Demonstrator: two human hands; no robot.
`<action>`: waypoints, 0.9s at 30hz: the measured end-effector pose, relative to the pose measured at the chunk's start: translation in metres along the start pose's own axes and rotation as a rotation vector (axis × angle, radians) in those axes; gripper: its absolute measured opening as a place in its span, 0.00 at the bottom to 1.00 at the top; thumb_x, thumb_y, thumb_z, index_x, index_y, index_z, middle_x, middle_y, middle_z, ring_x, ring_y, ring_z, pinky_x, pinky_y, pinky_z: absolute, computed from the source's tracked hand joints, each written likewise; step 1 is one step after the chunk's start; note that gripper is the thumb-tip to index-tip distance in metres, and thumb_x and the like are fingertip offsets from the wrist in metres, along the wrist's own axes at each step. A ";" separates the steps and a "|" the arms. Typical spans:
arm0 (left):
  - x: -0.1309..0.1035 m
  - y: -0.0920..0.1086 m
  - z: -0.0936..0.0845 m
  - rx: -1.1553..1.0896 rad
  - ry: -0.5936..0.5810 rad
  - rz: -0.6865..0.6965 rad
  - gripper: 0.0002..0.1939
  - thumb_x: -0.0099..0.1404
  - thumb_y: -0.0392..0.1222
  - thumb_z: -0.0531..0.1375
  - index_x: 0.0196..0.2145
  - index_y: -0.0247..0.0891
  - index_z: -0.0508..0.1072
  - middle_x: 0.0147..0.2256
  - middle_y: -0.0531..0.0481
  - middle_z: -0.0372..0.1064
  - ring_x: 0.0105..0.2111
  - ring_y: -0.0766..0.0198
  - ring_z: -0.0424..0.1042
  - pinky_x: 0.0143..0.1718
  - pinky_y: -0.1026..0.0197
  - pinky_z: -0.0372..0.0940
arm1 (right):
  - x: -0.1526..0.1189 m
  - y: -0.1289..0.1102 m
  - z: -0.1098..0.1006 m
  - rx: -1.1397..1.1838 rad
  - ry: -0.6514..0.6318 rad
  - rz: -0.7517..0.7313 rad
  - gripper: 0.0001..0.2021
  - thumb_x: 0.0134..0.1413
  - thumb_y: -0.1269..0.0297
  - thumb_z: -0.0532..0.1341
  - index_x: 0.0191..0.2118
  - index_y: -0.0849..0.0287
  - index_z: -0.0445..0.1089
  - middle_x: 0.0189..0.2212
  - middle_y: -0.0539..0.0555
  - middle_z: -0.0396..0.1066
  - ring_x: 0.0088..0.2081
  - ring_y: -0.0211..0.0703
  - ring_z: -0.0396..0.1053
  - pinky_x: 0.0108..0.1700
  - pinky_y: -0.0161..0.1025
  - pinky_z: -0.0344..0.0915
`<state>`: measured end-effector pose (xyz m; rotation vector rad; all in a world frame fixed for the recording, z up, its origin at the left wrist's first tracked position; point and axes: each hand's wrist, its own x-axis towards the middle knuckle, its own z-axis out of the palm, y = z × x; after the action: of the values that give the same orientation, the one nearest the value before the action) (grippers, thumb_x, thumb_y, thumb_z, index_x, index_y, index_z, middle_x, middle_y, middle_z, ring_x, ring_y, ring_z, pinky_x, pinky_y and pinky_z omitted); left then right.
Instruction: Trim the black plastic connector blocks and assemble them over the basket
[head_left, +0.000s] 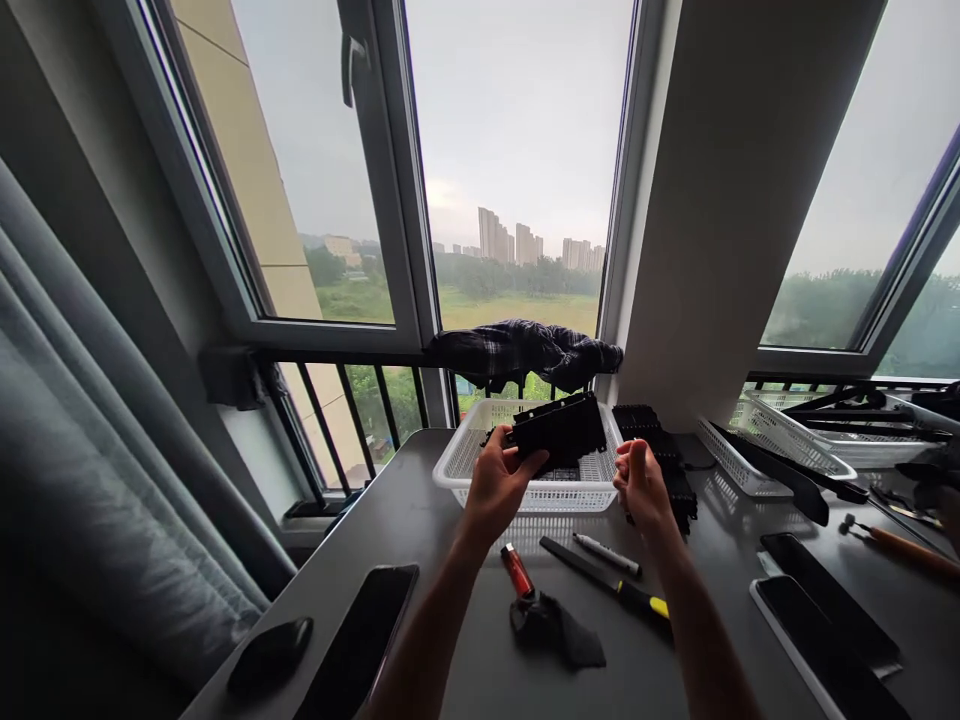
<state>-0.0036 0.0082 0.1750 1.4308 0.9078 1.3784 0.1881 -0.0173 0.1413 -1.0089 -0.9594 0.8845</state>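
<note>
My left hand grips a flat black rectangular part by its left end, fingers behind it and thumb across its lower front edge. The part is tilted and raised above a white perforated plastic basket. To the right of the basket, my right hand is closed with the thumb on top; whatever its fingers hold, if anything, I cannot make out. Just beyond the right hand lie several black ridged parts, much like the held one, partly hidden by that hand.
Near my forearms lie a red lighter, crumpled black material, a marker and a black-and-yellow tool. Phones and a mouse are at the left, more phones at the right. Another white basket stands beyond.
</note>
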 end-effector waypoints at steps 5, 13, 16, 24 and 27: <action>-0.013 -0.058 -0.005 -0.118 -0.041 -0.148 0.28 0.48 0.49 0.69 0.41 0.38 0.61 0.29 0.51 0.75 0.29 0.56 0.77 0.30 0.56 0.73 | -0.038 0.050 -0.023 -0.011 0.013 0.034 0.26 0.48 0.32 0.57 0.31 0.54 0.63 0.23 0.46 0.58 0.20 0.35 0.53 0.20 0.34 0.51; -0.038 -0.135 -0.021 -0.109 0.001 -0.140 0.27 0.46 0.48 0.70 0.39 0.38 0.61 0.28 0.51 0.74 0.29 0.59 0.76 0.34 0.57 0.71 | -0.116 0.125 -0.038 -0.482 -0.043 -0.043 0.16 0.51 0.46 0.64 0.33 0.54 0.71 0.32 0.54 0.70 0.35 0.50 0.66 0.39 0.43 0.60; -0.046 -0.143 -0.025 0.041 0.037 -0.039 0.22 0.46 0.46 0.69 0.33 0.38 0.63 0.26 0.53 0.73 0.30 0.60 0.75 0.34 0.60 0.68 | -0.127 0.137 -0.041 -0.560 -0.063 -0.076 0.13 0.52 0.52 0.65 0.39 0.54 0.75 0.38 0.57 0.71 0.41 0.54 0.68 0.47 0.47 0.60; -0.063 -0.157 -0.025 0.211 -0.041 0.169 0.11 0.54 0.40 0.63 0.24 0.40 0.62 0.40 0.44 0.78 0.44 0.53 0.75 0.44 0.52 0.68 | -0.132 0.147 -0.052 -0.771 0.018 -0.162 0.12 0.55 0.58 0.61 0.40 0.56 0.77 0.39 0.60 0.72 0.45 0.57 0.66 0.52 0.50 0.59; -0.065 -0.162 -0.023 0.276 -0.065 0.272 0.06 0.56 0.34 0.58 0.24 0.40 0.64 0.41 0.44 0.78 0.48 0.52 0.74 0.43 0.52 0.69 | -0.129 0.142 -0.051 -0.778 0.076 -0.224 0.15 0.57 0.54 0.58 0.39 0.58 0.77 0.38 0.60 0.73 0.46 0.56 0.65 0.52 0.49 0.59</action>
<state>-0.0190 -0.0015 -0.0002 1.8540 0.9120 1.4338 0.1719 -0.1095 -0.0337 -1.5333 -1.3596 0.2636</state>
